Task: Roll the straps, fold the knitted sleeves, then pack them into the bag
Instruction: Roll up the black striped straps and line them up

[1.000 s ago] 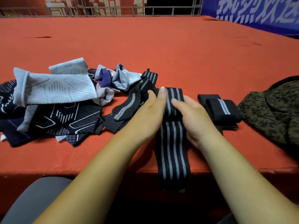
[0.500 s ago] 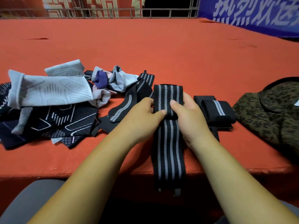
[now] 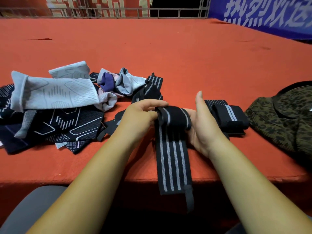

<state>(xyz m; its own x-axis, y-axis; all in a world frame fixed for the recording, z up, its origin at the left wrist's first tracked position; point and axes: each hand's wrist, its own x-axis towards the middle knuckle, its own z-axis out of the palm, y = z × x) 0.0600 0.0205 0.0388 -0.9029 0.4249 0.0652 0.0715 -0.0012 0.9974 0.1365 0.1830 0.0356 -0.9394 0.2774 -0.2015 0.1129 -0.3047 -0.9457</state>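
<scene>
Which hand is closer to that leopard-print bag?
Right. The right hand is just left of the bag, a rolled strap between them; the left hand lies farther left, beyond the striped strap.

Black striped strap point(image 3: 172, 149), half rolled at centre, its tail hanging off the bench edge. Crumpled sleeves point(image 3: 55, 97) heaped at left. Leopard-print bag point(image 3: 287, 119) at right.

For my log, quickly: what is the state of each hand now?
Left hand: pinches the rolled end of the striped strap.
Right hand: curls round that roll, thumb raised.
</scene>
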